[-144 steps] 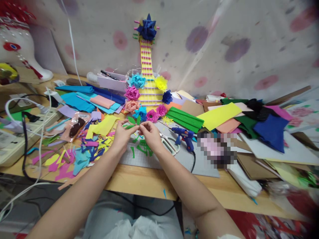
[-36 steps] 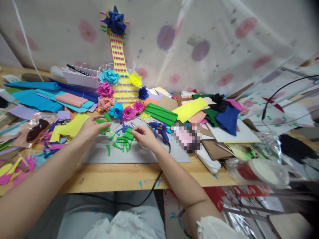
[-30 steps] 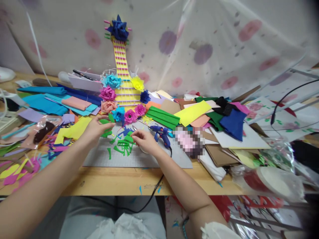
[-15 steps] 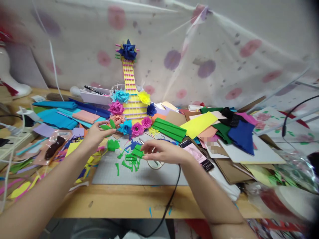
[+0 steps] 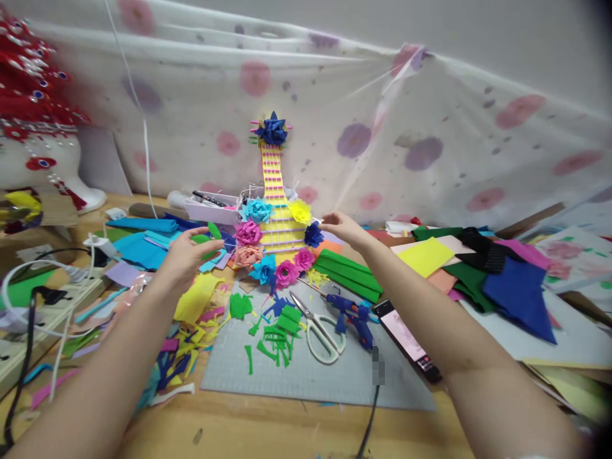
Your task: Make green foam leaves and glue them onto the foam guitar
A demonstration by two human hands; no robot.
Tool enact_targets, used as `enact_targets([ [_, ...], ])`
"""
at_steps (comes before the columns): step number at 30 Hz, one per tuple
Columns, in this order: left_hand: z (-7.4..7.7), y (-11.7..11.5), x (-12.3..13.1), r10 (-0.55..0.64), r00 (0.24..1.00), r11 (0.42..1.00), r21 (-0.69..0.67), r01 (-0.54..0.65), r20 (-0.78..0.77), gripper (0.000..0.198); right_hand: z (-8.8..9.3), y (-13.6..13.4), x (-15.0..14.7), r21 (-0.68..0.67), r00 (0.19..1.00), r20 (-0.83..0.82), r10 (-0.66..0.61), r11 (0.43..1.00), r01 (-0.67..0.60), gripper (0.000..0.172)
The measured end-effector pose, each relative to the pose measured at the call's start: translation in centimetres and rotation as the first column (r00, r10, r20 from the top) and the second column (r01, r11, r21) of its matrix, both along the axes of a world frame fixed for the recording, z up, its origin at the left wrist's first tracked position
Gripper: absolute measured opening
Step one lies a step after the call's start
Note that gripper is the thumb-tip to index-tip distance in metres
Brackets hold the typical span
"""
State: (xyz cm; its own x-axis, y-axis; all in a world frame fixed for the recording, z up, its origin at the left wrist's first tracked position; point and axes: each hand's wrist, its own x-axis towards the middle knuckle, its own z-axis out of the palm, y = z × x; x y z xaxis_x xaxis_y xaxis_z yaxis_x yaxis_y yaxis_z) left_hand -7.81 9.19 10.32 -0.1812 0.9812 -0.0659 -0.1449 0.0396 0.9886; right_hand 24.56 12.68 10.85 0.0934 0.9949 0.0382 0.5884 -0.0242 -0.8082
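Your left hand is pinched on green paper leaves, which stick out past its grip. Your right hand is raised just beside a navy flower; I cannot tell whether it touches that or holds anything. Between your two hands is a yellow guitar-shaped piece edged with paper flowers. Below your hands, green scraps and scissors lie on a grey mat. Under your right hand comes folded green paper, then a glue gun; farther below, a phone.
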Motion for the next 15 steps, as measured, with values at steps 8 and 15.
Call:
enact_targets([
  [8, 1.1, 4.4, -0.2, -0.036, 0.982, 0.999, -0.029, 0.032, -0.188, 0.054, -2.5, 5.1, 0.5, -0.089, 0.972, -0.217, 0.091, 0.99, -0.112, 0.051],
  [15, -0.3, 4.6, -0.4, -0.105, 0.986, 0.985, -0.149, 0.086, -0.127, 0.052, -3.9, 7.9, 1.3, -0.159, 0.842, -0.499, 0.205, 0.934, -0.321, 0.039],
])
